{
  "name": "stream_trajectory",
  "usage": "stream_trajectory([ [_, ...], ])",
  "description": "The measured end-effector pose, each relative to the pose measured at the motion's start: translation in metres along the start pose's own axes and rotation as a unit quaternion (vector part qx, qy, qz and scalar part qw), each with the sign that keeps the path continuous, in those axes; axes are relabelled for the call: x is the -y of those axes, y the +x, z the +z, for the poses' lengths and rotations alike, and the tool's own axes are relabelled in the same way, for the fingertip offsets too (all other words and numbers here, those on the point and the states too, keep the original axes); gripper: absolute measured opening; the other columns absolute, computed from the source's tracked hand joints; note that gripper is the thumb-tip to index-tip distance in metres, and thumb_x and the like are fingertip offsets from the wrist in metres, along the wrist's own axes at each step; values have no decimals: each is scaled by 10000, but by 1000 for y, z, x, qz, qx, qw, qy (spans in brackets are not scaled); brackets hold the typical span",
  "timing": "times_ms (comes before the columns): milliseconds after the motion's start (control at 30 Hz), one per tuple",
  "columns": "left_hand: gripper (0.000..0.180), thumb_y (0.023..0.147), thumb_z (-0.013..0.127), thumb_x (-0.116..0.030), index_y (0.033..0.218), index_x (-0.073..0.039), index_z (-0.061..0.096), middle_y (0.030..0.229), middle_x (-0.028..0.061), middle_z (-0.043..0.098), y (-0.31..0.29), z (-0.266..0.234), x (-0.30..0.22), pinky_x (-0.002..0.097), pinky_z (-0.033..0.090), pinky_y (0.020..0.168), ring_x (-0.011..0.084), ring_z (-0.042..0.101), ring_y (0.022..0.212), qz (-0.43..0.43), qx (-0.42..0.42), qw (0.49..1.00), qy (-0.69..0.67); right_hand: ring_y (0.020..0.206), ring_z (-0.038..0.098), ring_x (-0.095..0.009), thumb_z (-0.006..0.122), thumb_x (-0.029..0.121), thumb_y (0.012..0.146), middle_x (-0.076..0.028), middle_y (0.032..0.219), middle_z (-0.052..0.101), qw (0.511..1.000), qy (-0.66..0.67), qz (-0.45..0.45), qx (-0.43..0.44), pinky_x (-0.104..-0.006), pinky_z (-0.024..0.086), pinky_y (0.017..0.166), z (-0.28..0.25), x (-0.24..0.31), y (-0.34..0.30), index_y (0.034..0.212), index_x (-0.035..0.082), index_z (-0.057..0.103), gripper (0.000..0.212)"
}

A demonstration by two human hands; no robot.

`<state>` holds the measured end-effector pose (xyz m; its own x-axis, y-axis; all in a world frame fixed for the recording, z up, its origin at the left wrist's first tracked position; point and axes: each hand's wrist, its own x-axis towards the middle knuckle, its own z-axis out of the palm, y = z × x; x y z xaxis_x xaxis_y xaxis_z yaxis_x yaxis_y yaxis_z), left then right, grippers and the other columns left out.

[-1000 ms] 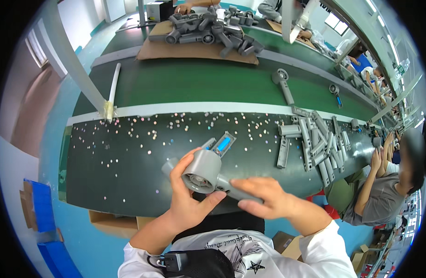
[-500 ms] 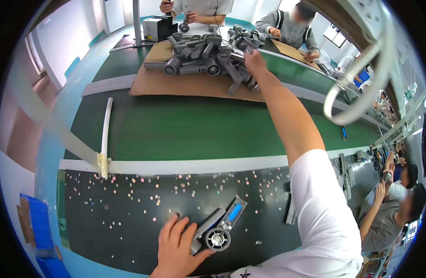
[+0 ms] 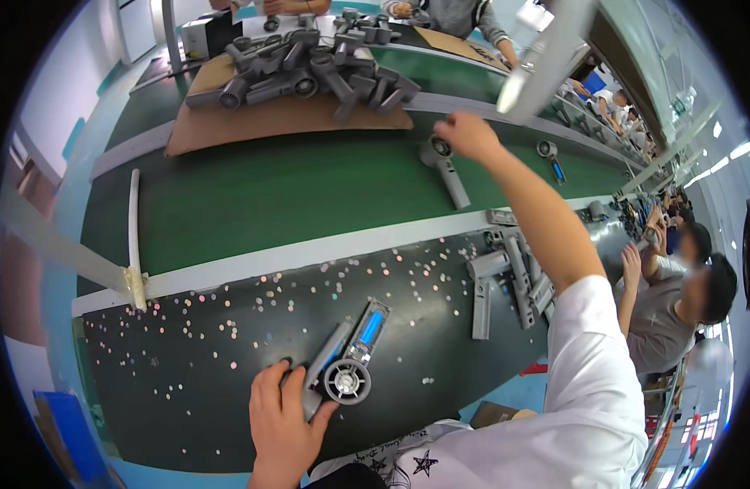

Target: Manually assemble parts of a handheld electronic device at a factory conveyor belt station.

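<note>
On the dark tabletop lies an opened grey handheld fan (image 3: 348, 381), its round head showing a vent ring. A blue battery (image 3: 371, 328) sits in its exposed handle. My left hand (image 3: 285, 416) curls around the grey handle cover (image 3: 329, 354) beside it, thumb near the fan head. My right arm reaches out over the green belt, where a closed grey handheld fan (image 3: 450, 181) hangs by its head from the closed fingers of my right hand (image 3: 473, 137). Its handle slants down toward the near white rail.
Several grey fans are piled (image 3: 310, 69) on a cardboard sheet (image 3: 285, 130) across the belt (image 3: 269, 196). Grey housing parts (image 3: 513, 281) lie at the table's right. Another opened fan (image 3: 548, 150) rests on the belt. Small pale dots speckle the table (image 3: 212, 383). People work opposite and at right.
My right hand has come away from the pile with a handheld fan, bringing it over the belt. The view has turned rightward. My left hand stays on the opened fan.
</note>
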<state>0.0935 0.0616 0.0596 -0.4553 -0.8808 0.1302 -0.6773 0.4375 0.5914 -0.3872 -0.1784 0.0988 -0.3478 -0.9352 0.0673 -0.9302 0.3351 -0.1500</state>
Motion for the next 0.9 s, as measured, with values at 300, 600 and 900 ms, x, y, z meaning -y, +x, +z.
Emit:
stream_trajectory([
  [300, 612, 708, 776, -95, 1256, -25, 515, 1255, 186, 481, -11, 0, -10, 442, 403, 974, 391, 476, 1167, 0, -62, 998, -3, 1054, 599, -403, 658, 368, 833, -278, 1095, 618, 997, 20, -34, 62, -449, 477, 904, 57, -30, -84, 1137, -35, 511, 527],
  [600, 589, 780, 713, -47, 1326, -76, 493, 1319, 147, 461, -48, 4, 9, 377, 419, 986, 324, 510, 1175, -63, -154, 985, -42, 1208, 477, -369, 572, 12, 700, -196, 1250, 547, 879, 145, -452, 45, -440, 379, 1055, 31, 92, -223, 1283, 11, 503, 587],
  [900, 345, 861, 667, -258, 1065, 20, 652, 1096, 150, 599, 1, -8, 41, 340, 433, 918, 263, 564, 1047, -40, -49, 994, -90, 925, 593, -342, 687, 268, 841, -136, 1013, 591, 931, 223, -287, 35, -417, 488, 792, 25, 68, -349, 1152, 50, 568, 398],
])
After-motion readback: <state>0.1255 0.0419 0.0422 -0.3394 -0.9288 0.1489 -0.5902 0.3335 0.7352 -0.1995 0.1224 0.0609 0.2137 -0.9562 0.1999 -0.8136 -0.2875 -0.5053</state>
